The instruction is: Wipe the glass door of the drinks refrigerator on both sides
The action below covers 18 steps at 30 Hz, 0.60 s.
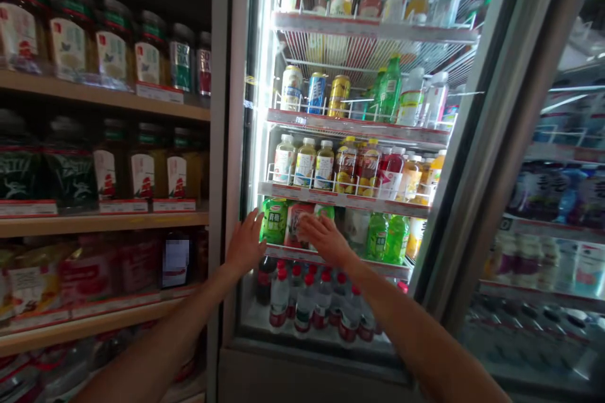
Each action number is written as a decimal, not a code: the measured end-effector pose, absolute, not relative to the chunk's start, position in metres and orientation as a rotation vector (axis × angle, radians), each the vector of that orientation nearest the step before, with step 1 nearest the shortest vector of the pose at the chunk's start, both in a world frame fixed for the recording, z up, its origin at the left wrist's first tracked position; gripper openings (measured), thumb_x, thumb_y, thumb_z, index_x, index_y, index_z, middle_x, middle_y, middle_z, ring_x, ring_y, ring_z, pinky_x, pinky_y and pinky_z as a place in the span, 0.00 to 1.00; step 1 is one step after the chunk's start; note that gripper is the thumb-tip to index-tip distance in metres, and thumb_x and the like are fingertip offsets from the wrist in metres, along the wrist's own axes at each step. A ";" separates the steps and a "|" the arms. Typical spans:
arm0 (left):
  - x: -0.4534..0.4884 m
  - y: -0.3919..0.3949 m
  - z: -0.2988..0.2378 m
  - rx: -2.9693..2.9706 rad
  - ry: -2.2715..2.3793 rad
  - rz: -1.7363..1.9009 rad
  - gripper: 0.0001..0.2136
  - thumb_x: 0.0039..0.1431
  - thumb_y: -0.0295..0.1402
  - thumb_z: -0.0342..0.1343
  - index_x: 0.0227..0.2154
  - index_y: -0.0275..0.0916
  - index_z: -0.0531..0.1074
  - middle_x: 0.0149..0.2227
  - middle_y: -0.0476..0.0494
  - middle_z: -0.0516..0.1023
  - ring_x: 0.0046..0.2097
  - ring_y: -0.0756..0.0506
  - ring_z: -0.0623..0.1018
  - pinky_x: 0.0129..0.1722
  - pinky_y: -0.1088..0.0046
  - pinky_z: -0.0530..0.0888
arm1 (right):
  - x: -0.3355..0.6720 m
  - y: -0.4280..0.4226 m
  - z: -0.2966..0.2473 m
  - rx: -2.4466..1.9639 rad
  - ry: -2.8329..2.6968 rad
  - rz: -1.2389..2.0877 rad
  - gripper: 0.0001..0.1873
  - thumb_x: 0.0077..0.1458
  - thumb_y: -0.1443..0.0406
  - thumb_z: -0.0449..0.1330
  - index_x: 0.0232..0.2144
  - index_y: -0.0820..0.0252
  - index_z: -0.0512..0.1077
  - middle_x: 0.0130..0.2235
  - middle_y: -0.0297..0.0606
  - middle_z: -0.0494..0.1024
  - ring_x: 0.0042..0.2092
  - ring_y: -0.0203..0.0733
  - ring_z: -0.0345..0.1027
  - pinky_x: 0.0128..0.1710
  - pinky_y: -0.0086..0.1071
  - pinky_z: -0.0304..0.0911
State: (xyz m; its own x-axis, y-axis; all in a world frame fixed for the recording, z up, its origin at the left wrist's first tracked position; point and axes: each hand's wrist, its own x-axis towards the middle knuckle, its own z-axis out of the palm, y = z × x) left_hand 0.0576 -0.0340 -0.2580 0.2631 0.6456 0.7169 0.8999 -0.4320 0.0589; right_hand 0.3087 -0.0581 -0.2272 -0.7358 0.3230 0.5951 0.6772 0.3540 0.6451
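I face an open drinks fridge (350, 126) with lit wire shelves. My left hand (246, 242) reaches in with fingers spread, open, right beside a green bottle (274, 220) on the fourth shelf down. My right hand (326, 238) is stretched toward a red-labelled bottle (297, 223) next to it, fingers extended and touching or almost touching it; no grip shows. More green bottles (387, 236) stand to the right on the same shelf.
The fridge's glass door (534, 201) hangs open at my right. Water bottles with red caps (307, 296) fill the bottom shelf. Juice bottles (326, 164) and cans (316, 93) stand above. Wooden shelves (94, 223) with jars are on the left.
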 end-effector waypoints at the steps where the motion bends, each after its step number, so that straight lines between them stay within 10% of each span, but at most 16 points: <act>1: 0.056 -0.032 -0.257 -2.168 -1.411 -0.979 0.28 0.53 0.30 0.47 0.58 0.30 0.53 0.62 0.30 0.55 0.63 0.37 0.58 0.58 0.51 0.61 | 0.307 -0.057 -0.228 -0.828 -2.314 -1.336 0.20 0.59 0.69 0.51 0.53 0.56 0.65 0.59 0.37 0.65 0.63 0.44 0.49 0.60 0.44 0.50; 18: 0.037 -0.017 -0.258 -2.139 -1.356 -0.995 0.28 0.52 0.29 0.46 0.57 0.31 0.54 0.62 0.30 0.57 0.62 0.38 0.60 0.57 0.52 0.62 | 0.277 -0.037 -0.181 -1.035 -2.069 -1.261 0.24 0.59 0.71 0.48 0.58 0.57 0.59 0.62 0.41 0.59 0.65 0.45 0.44 0.61 0.48 0.48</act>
